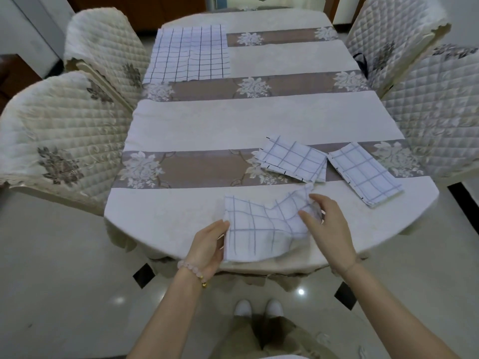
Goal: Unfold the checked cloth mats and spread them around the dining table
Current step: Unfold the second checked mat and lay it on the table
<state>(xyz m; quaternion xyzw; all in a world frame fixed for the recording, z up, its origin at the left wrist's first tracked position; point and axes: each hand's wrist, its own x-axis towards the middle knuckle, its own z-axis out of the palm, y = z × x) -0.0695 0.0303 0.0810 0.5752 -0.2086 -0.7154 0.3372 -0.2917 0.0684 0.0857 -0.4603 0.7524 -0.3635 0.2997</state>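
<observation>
A folded white checked mat (261, 229) is at the near edge of the dining table (259, 120), partly lifted. My left hand (210, 244) grips its left edge. My right hand (326, 224) pinches its raised right corner between thumb and fingers. Two more folded checked mats lie on the table beyond it: one (293, 158) in the middle right, the other (363, 173) further right near the table's edge. One mat (189, 53) lies spread flat at the far left corner.
Quilted cream chairs flank the table: two on the left (62, 141) (103, 42) and two on the right (438, 110) (388, 29). The tablecloth has beige and brown floral bands. Glossy tiled floor (64, 294) lies around me.
</observation>
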